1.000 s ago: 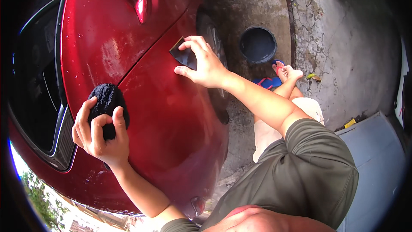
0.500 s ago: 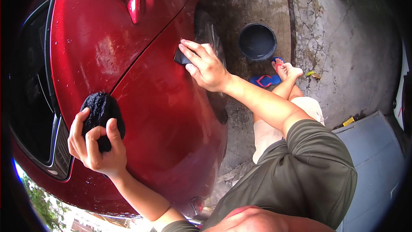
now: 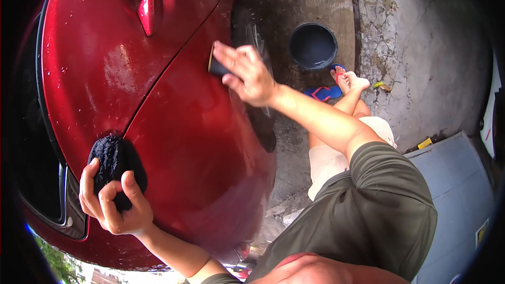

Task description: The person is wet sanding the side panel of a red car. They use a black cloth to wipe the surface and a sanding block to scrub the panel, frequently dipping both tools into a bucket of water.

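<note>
My left hand (image 3: 118, 205) has its fingers curled round a black fluffy wash pad (image 3: 110, 152), close to the rear window of a red car (image 3: 184, 163). The pad rests against the paint beside a panel seam. Farther out, near the wheel arch, my right hand (image 3: 250, 73) presses a small dark block (image 3: 218, 67) with a thin tan edge to the red panel. It looks like a sanding block, though fingers cover part of it. A pale, scuffed patch (image 3: 120, 68) and water drops mark the door below its handle (image 3: 149, 10).
A black bucket (image 3: 313, 46) stands on the wet concrete to the right of the car. Near it are my feet and a blue flip-flop (image 3: 323, 93) with red straps. A grey panel (image 3: 447, 194) and a small yellow box (image 3: 424, 143) lie at right.
The car has slid a little left in the picture. My right hand has shifted slightly up and left, and the block's tan edge now shows. My left hand and the pad sit lower.
</note>
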A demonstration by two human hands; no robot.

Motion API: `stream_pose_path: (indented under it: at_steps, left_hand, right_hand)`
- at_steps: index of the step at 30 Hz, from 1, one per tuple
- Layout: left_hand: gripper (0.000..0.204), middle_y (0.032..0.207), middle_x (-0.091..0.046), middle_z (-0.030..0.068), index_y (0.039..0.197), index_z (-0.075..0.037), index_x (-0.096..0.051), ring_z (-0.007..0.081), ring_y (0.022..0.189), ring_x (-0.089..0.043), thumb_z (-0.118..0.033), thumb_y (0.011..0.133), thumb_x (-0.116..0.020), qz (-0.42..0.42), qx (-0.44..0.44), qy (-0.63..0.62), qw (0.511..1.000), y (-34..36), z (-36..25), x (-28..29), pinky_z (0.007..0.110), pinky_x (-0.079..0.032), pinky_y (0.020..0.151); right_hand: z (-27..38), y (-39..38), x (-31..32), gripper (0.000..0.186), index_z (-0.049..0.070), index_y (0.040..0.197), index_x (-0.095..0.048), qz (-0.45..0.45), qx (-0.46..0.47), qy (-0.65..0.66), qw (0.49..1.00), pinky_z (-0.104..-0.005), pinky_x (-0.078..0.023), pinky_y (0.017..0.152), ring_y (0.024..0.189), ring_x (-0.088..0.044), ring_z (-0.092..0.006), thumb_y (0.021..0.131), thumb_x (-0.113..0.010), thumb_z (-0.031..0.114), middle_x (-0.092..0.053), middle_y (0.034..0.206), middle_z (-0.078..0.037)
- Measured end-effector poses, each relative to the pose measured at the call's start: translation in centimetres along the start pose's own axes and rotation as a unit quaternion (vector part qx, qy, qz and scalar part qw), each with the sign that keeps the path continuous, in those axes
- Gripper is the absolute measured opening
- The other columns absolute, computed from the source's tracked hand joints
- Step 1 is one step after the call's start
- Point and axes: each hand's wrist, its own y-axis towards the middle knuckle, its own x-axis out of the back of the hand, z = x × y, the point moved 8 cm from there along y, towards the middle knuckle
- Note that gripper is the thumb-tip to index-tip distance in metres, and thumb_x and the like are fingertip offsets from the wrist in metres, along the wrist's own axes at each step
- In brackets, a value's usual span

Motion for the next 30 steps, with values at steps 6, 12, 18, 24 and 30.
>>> stream_pose_path:
  at_steps: [6, 12, 18, 24, 30]
  left_hand:
    - [0.036, 0.121, -0.075, 0.0159, 0.074, -0.005, -0.062, 0.0317, 0.109, -0.069, -0.029, 0.093, -0.08, -0.003, -0.015, -0.005, 1.0, 0.3, -0.1, -0.3, 0.042, -0.048, 0.098]
    - [0.035, 0.122, -0.075, 0.0164, 0.075, -0.005, -0.062, 0.0316, 0.108, -0.069, -0.028, 0.093, -0.08, -0.002, -0.014, -0.001, 1.0, 0.2, 0.0, -0.4, 0.042, -0.048, 0.097]
    - [0.035, 0.122, -0.075, 0.0163, 0.075, -0.004, -0.061, 0.0313, 0.107, -0.069, -0.027, 0.093, -0.08, -0.006, -0.013, -0.005, 1.0, 0.2, -0.1, -0.1, 0.042, -0.049, 0.096]
    - [0.036, 0.121, -0.075, 0.017, 0.075, -0.003, -0.061, 0.0316, 0.106, -0.069, -0.027, 0.094, -0.08, -0.001, -0.012, -0.005, 1.0, 0.0, 0.0, -0.4, 0.042, -0.049, 0.095]
    - [0.036, 0.121, -0.075, 0.0181, 0.074, -0.002, -0.061, 0.0321, 0.105, -0.069, -0.026, 0.094, -0.079, -0.003, -0.01, -0.006, 1.0, 0.1, 0.0, -0.5, 0.042, -0.05, 0.093]
  right_hand:
    - [-5.4, 3.2, 2.6, 0.056, -0.001, 0.15, -0.049, -0.146, -0.113, 0.079, 0.98, -0.0462, -0.031, 0.123, 0.148, -0.041, -0.0386, 0.106, -0.061, 0.031, -0.043, 0.156, -0.025]
    - [-6.7, 4.8, -0.4, 0.051, 0.011, 0.135, -0.061, 0.005, -0.174, 0.144, 0.974, -0.0484, -0.034, 0.12, 0.143, -0.043, -0.0387, 0.099, -0.068, 0.046, -0.046, 0.153, -0.023]
    - [-10.0, 5.5, -1.4, 0.041, 0.004, 0.126, -0.064, -0.062, -0.369, 0.21, 0.903, -0.0354, -0.053, 0.095, 0.105, -0.065, -0.0196, 0.1, -0.072, 0.035, -0.07, 0.115, -0.01]
    - [-10.2, 5.3, -1.1, 0.033, 0.001, 0.111, -0.071, -0.013, -0.404, 0.196, 0.893, -0.0322, -0.053, 0.086, 0.093, -0.064, -0.0127, 0.1, -0.074, 0.032, -0.072, 0.099, -0.006]
    - [-11.6, 6.2, -1.4, 0.017, 0.003, 0.103, -0.071, -0.062, -0.38, 0.247, 0.889, -0.0265, -0.051, 0.078, 0.084, -0.062, -0.0075, 0.102, -0.072, 0.02, -0.072, 0.091, -0.001]
